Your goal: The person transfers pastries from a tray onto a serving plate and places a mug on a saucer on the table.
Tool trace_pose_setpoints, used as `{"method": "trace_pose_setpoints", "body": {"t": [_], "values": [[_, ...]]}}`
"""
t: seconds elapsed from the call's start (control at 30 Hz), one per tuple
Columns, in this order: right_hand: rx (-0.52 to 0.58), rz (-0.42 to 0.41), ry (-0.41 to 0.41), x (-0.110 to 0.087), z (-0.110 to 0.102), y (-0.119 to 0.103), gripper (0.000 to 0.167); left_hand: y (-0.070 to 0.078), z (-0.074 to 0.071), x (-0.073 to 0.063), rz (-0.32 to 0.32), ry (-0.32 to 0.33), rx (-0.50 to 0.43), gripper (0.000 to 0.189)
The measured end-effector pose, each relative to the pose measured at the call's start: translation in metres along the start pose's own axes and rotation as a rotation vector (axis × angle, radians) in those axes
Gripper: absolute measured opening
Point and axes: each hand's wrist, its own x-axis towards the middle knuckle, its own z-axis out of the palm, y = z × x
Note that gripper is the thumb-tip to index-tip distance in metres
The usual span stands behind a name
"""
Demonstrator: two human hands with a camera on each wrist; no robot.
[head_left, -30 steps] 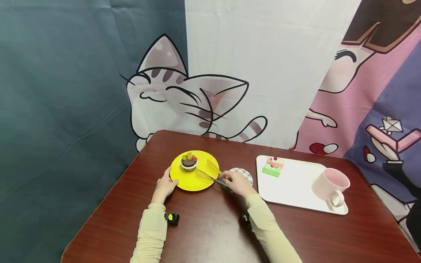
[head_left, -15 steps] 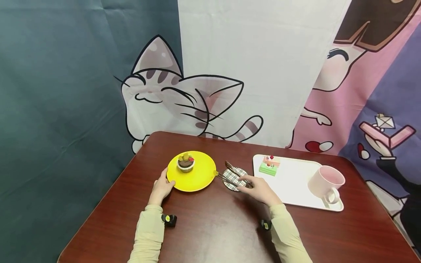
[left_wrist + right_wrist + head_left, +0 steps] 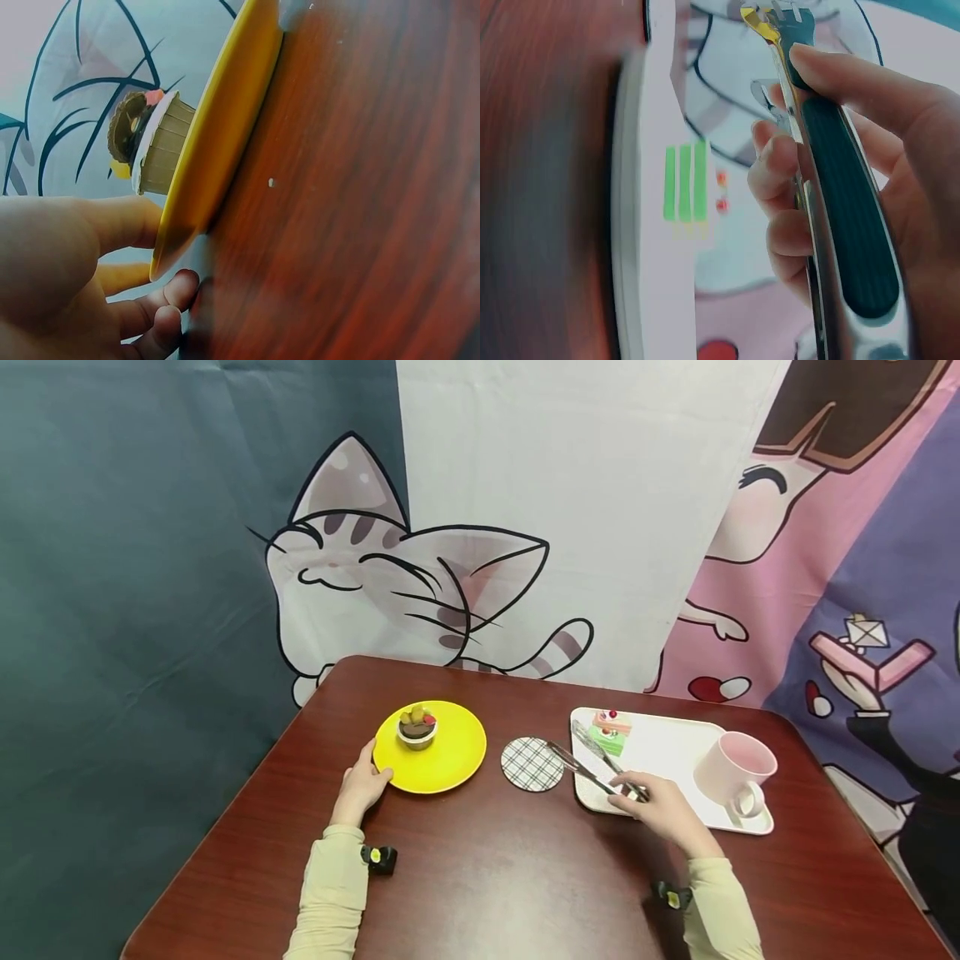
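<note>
My left hand holds the near-left rim of a yellow plate, thumb on top and fingers underneath in the left wrist view. On that plate stands a chocolate cupcake with fruit on top, in a pale paper cup. In my right hand are metal food tongs with dark green grips. Their arms are spread, with nothing between the tips, above the left part of a white tray. A green-and-pink cake slice lies on the tray by the tong tips.
A pink mug stands at the tray's right end, handle toward me. Between plate and tray lies a round checked coaster. The brown table ends at a printed cloth backdrop.
My right hand has carried the tongs rightward from over the yellow plate, across the coaster, to above the tray. My left hand keeps its hold on the plate. The head view has shifted slightly.
</note>
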Motion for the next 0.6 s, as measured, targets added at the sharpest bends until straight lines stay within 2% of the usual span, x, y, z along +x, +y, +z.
{"method": "trace_pose_setpoints", "body": {"t": [0.17,0.27,0.43,0.6], "values": [[-0.061,0.059,0.031,-0.013,-0.021,0.018,0.017,-0.001,0.0,0.001,0.006,0.004,0.01,0.074],[-0.099,0.056,0.041,-0.017,-0.029,0.028,0.016,-0.002,0.0,0.0,0.002,0.001,0.006,0.074],[-0.162,0.022,0.063,-0.016,-0.036,0.043,0.014,-0.002,0.0,-0.001,0.004,0.005,0.008,0.073],[-0.183,0.07,0.054,-0.015,-0.038,0.053,0.021,0.0,0.0,-0.001,0.006,0.002,0.009,0.073]]}}
